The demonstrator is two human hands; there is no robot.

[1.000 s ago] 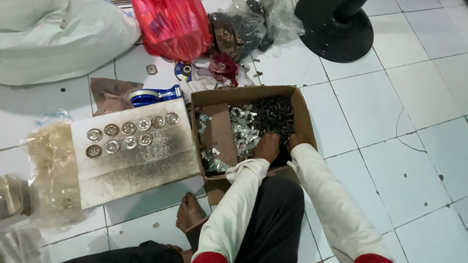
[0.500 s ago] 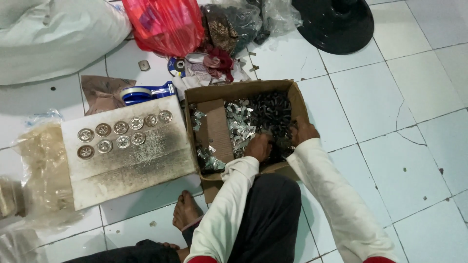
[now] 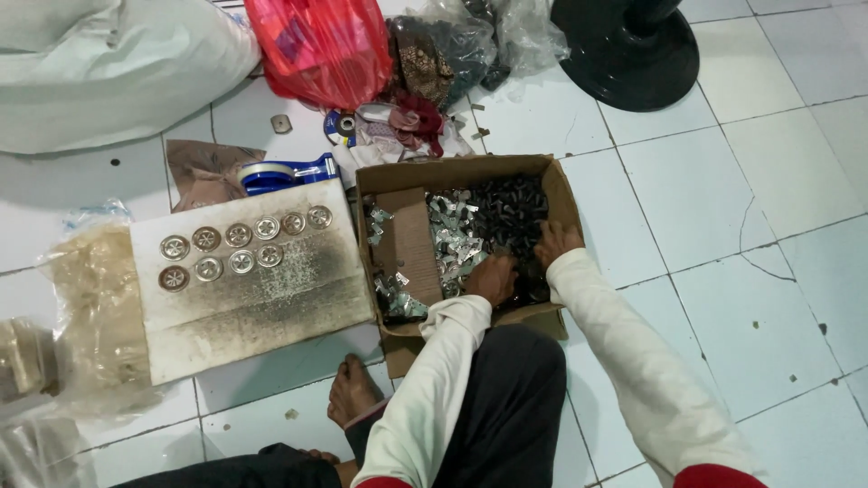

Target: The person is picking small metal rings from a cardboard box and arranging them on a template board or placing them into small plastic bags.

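An open cardboard box [image 3: 561, 194] sits on the white tile floor in front of me. It holds a pile of small silver metal clips [image 3: 452, 239] on its left and dark round parts [image 3: 508, 210] on its right. My left hand [image 3: 493, 276] rests in the box at the near edge of the parts, fingers curled down; whether it grips any I cannot tell. My right hand [image 3: 557, 242] reaches into the dark parts, its fingers buried among them. To the left lies a stained white board [image 3: 253, 298] with two rows of round metal discs [image 3: 240, 246].
A blue tape dispenser [image 3: 285, 173] lies behind the board. A red plastic bag [image 3: 321, 45], clear bags and a black round fan base [image 3: 628, 50] stand beyond the box. A clear bag of tan pieces [image 3: 90, 316] lies at the left. My bare foot [image 3: 348, 393] rests near the board.
The view has shifted slightly. Both hands stay in the box; the right hand has moved a little right and deeper among the dark parts.
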